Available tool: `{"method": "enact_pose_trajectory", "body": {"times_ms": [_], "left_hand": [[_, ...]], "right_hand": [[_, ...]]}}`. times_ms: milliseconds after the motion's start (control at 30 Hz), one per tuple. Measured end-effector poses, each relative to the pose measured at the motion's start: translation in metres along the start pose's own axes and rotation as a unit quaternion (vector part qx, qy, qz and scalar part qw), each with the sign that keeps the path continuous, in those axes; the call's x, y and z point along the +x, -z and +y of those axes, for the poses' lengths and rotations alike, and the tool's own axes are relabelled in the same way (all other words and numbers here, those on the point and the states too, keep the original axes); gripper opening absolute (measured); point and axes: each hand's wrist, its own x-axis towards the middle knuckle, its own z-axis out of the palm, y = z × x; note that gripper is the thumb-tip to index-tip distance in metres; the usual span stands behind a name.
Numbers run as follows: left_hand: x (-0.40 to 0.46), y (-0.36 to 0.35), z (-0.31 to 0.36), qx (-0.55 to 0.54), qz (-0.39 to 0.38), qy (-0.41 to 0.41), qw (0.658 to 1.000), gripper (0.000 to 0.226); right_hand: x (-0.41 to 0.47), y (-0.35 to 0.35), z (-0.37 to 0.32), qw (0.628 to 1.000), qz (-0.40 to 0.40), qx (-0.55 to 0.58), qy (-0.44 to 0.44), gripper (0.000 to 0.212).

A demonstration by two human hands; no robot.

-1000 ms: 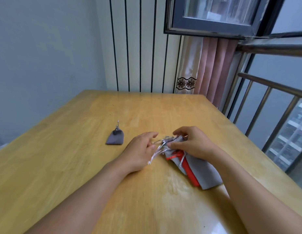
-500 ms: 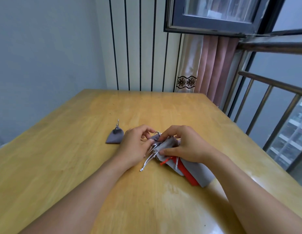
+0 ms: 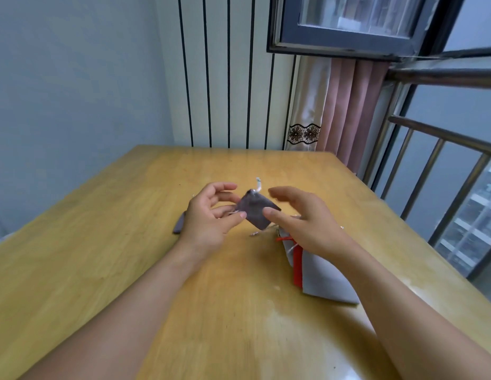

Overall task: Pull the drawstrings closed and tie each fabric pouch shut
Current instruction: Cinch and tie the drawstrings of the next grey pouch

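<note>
- Above the middle of the bench (image 3: 107, 270), both my bare forearms reach forward from the near edge, the hands raised off the wood and facing each other.
- My left hand (image 3: 208, 218) pinches a small dark grey pouch (image 3: 255, 211) at its left edge between thumb and curled fingers; the pouch hangs tilted, one corner down, clear of the bench.
- A pale drawstring (image 3: 258, 185) sticks up from the pouch's gathered top.
- My right hand (image 3: 302, 215) is spread, fingers loosely straight, thumb tip just beside the pouch's right edge; I cannot tell whether it touches.
- Under my right wrist, toward the right edge, lies a stack of light grey pouches (image 3: 321, 275) with a red one (image 3: 297, 266) between them.
- Another dark grey pouch (image 3: 179, 224) lies flat behind my left hand, mostly hidden.
- The bench is yellow wood, glossy near me. Beyond its far edge are a white panel wall with black stripes, a pink curtain (image 3: 345, 105), a dark-framed window and metal railings (image 3: 431, 171).
</note>
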Motion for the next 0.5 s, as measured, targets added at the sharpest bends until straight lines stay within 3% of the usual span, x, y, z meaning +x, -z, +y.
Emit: {"method": "enact_pose_trajectory", "body": {"times_ms": [67,133,367,500], "left_hand": [[0.0,0.0,0.002,0.013,-0.032,-0.001,0.999,0.049],[-0.002,0.0,0.004,0.042,-0.052,-0.009,0.998,0.047],[-0.002,-0.002,0.004,0.045,-0.037,-0.005,0.998,0.022],[0.0,0.001,0.0,0.03,0.001,0.015,0.999,0.014]], "right_hand": [[-0.003,-0.003,-0.007,0.992,-0.057,0.11,-0.017,0.036],[-0.007,-0.005,-0.013,0.983,-0.061,0.17,-0.028,0.026],[-0.004,-0.004,-0.009,0.977,-0.001,0.203,-0.061,0.021],[-0.004,0.003,-0.006,0.967,-0.025,0.234,-0.095,0.018]]}}
